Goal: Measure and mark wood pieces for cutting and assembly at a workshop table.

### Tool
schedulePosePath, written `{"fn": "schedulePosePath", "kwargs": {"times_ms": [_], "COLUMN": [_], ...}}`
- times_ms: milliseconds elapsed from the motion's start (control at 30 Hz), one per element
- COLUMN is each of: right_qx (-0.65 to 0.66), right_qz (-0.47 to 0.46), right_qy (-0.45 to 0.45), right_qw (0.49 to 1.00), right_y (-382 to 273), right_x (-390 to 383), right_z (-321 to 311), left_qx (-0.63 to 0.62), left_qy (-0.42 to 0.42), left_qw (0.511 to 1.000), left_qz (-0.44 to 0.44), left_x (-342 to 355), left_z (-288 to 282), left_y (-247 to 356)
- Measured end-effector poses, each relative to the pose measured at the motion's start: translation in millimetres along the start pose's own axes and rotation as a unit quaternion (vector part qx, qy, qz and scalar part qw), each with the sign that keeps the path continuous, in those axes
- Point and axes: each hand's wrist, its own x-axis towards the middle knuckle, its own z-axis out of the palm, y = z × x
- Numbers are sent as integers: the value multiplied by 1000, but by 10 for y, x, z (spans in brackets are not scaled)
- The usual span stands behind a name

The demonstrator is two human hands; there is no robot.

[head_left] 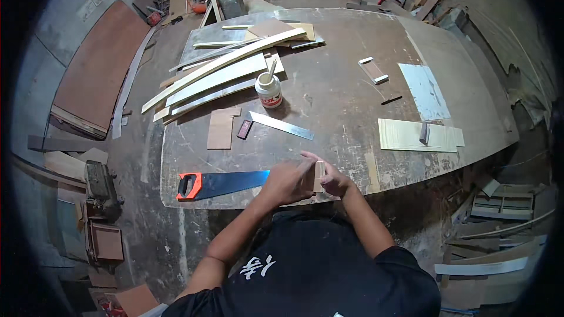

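Note:
Close to the table's near edge, a small piece of wood (319, 177) is gripped between my two hands. My left hand (289, 182) wraps its left side, hiding part of it, while my right hand (335, 181) pinches it from the right. A handsaw (226, 184) with an orange and black handle lies flat to the left, its blade tip covered by my left hand. Beyond my hands rest a metal ruler (282, 125), a small dark red block (244, 129) and a thin brown board (221, 130). An open white jar (268, 90) stands farther off with a stick in it.
Long wooden strips (217, 79) are piled at the table's far left. To the right lie a pale panel (411, 136) with a small block (424, 133) on it, a white-painted sheet (424, 91) and a small wooden frame (373, 70). The worn table (346, 111) has a curved edge.

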Motion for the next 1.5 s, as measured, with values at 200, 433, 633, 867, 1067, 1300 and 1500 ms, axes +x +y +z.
{"fn": "schedulePosePath", "kwargs": {"times_ms": [200, 433, 633, 867, 1067, 1300, 1500], "right_qx": [-17, -15, -52, -42, -18, 18, 200], "right_qz": [-8, -5, -7, -9, -4, -19, -3], "right_qy": [-23, -16, -7, 11, 7, -6, 97], "right_qw": [1000, 1000, 999, 999, 1000, 1000, 975], "right_y": [-46, -73, -90, -58, 27, 32, 273], "right_x": [33, 66, 127, 110, 119, 120, -136], "right_z": [32, -22, -55, -52, -164, -226, -902], "left_qx": [-7, 1, 0, 6, -19, -43, -202], "left_qy": [-57, -38, -34, -45, -86, -46, 38], "left_qw": [997, 999, 999, 999, 996, 998, 973], "left_qz": [-53, -4, 14, 13, -30, -25, -109], "left_x": [34, 64, 110, 103, 117, 76, -125], "left_z": [-55, -73, -122, -88, -27, 71, 263], "left_y": [59, -70, -137, -221, -237, -357, -773]}}
